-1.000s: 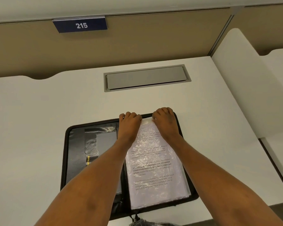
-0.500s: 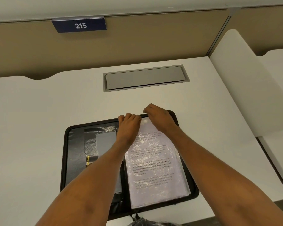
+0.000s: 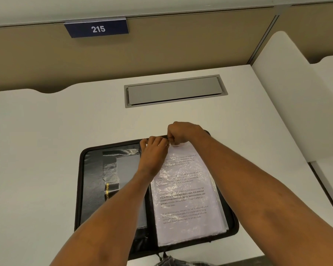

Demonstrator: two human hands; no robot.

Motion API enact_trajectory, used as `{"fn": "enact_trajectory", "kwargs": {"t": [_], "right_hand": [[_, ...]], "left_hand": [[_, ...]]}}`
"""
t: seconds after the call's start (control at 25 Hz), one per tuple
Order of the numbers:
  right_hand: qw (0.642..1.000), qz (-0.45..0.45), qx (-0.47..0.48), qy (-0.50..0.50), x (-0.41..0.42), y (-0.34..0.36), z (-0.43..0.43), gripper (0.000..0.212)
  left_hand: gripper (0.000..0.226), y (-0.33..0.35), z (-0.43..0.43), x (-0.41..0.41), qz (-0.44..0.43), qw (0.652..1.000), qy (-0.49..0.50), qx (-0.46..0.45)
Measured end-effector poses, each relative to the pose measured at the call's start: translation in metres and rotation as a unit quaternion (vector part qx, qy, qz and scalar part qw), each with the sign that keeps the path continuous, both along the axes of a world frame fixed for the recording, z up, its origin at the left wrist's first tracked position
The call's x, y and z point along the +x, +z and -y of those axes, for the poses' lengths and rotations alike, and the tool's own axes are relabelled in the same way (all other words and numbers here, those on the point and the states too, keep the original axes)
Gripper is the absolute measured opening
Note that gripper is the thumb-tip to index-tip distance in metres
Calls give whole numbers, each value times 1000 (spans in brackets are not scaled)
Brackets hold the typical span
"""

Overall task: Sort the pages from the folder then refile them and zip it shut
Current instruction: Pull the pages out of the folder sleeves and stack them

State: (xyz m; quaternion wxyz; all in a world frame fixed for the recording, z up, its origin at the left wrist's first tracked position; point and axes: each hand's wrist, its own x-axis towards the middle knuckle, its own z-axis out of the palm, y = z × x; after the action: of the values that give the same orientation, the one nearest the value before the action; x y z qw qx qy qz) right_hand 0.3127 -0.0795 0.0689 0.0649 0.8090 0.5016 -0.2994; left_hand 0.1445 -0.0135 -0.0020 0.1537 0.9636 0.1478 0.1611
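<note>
A black zip folder [image 3: 88,189] lies open on the white desk [image 3: 46,141]. Its right half holds a stack of printed pages in clear plastic sleeves [image 3: 185,192]. The left half shows black pockets with shiny film. My left hand [image 3: 154,150] rests flat on the top left corner of the sleeves, near the folder's spine. My right hand [image 3: 181,133] sits at the folder's far edge, fingers curled and pinching the top edge of the front sleeve. What lies under the hands is hidden.
A grey cable-hatch lid [image 3: 173,91] is set into the desk behind the folder. A tan partition [image 3: 161,50] with a blue "215" sign [image 3: 97,28] closes the back. A white divider [image 3: 288,96] stands on the right. The desk's front edge runs just below the folder.
My right hand has moved left along the folder's far edge and curled from flat into a pinch on the sleeve's top. My left hand has stayed in place.
</note>
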Motion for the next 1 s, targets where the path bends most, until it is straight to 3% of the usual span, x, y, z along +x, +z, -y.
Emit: {"fn": "enact_trajectory", "kwargs": {"t": [0.08,0.32,0.4,0.56,0.64,0.72,0.88,1.0], "right_hand": [[1000,17,-17,9,0,-1,-1,5],[999,29,-37,21,0,-6,3,29],[999,28,-27,34,1,-6,5,31],[996,76,36,34,8,-2,5,21],[996,68,52,11,10,-2,6,8],[998,45,35,8,8,1,6,12],[992,108,71,2,8,4,4,17],[992,102,75,-23,12,5,5,14]], "left_hand": [[18,-3,1,0,9,1000,-2,0],[17,-2,21,-11,21,997,50,-61],[21,-5,33,-25,-3,997,-21,-69],[51,-12,60,-47,-161,972,-169,-24],[57,-16,72,-49,-180,968,-174,-16],[59,-15,79,-50,-183,968,-171,-8],[61,-16,88,-51,-193,968,-161,22],[62,-15,91,-53,-197,967,-161,31]]}}
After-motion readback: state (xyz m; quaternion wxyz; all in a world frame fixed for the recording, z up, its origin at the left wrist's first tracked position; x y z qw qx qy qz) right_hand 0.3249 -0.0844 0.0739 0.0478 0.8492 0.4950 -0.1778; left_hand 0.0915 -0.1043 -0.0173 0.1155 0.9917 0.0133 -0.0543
